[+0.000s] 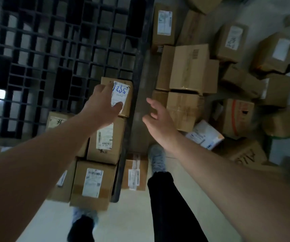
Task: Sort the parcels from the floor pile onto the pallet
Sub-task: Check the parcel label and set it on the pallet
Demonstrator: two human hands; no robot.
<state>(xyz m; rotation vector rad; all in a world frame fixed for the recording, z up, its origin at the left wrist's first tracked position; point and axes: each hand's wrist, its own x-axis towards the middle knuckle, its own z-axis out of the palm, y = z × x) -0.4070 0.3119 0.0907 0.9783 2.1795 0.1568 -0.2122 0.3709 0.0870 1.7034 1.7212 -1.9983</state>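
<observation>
A black plastic grid pallet (53,49) fills the upper left. Several brown cardboard parcels stand in a row along its right edge. The farthest of them, a small box (125,102) with a white label marked in blue ink, has my left hand (100,107) on it, fingers spread over its top and thumb on the label. My right hand (158,119) hovers open just right of the pallet edge, holding nothing. The floor pile of cardboard boxes (189,70) lies to the right.
My legs and grey shoes (156,158) stand on the pale floor beside the pallet. A small box (134,172) lies on the floor by my right foot. A white padded mailer (205,134) sits among the pile. Most pallet slots are bare.
</observation>
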